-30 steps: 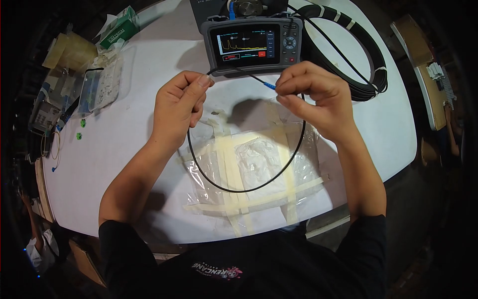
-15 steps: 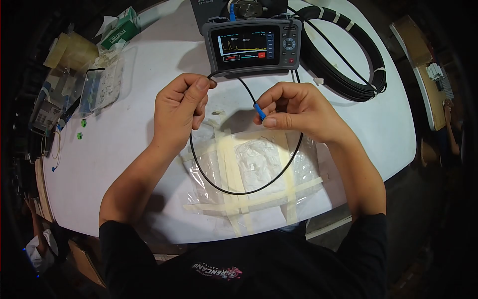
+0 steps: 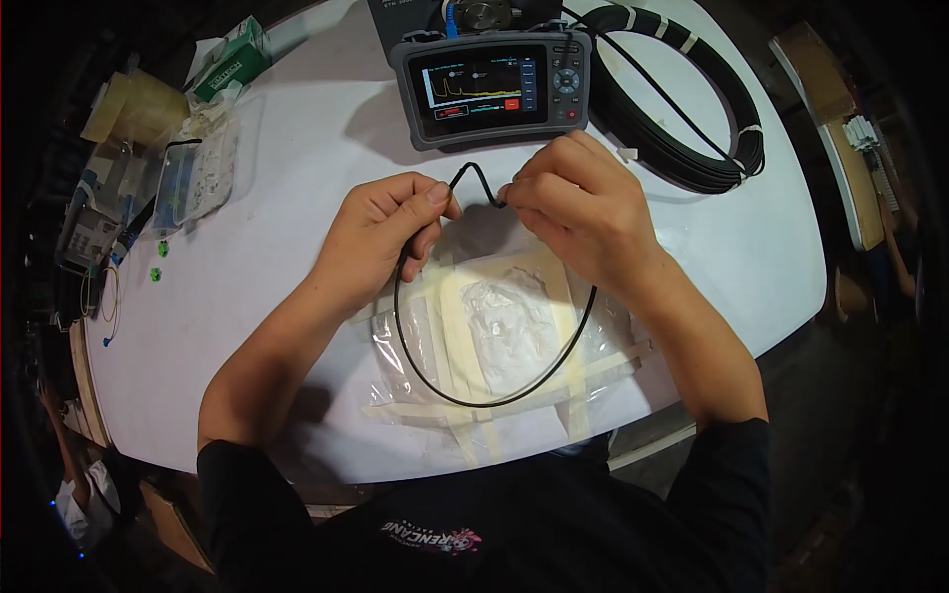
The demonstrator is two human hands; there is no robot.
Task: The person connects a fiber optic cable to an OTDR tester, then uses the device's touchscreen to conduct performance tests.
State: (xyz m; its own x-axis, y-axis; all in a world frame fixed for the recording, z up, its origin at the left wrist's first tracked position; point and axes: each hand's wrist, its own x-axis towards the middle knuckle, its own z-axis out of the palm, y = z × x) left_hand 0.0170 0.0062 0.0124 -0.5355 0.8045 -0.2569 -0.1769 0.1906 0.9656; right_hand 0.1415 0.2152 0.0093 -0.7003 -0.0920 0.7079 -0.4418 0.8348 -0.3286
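Observation:
My left hand [image 3: 395, 222] pinches a thin black cable [image 3: 432, 381] between thumb and fingers. The cable hangs in a wide loop below both hands, over a clear plastic sheet [image 3: 395, 346] fixed with pale tape. My right hand [image 3: 583, 203] is closed on the cable's other side, its back turned up; the blue connector seen earlier is hidden by the fingers. Between the hands the cable bends in a sharp peak. Just beyond them stands a handheld tester [image 3: 583, 124] whose lit screen [image 3: 474, 89] shows a yellow trace.
A large coil of black cable [image 3: 736, 114] lies at the back right. On the left are a clear plastic tray [image 3: 198, 183], a green box [image 3: 237, 64], a tape roll [image 3: 148, 109] and small green pieces [image 3: 156, 275]. A person's arm [image 3: 69, 435] shows at the far left.
My right hand has turned over, moved up slightly and covered the blue connector. My left hand has shifted right and down. The cable between them now bends sharply, and its loop hangs lower.

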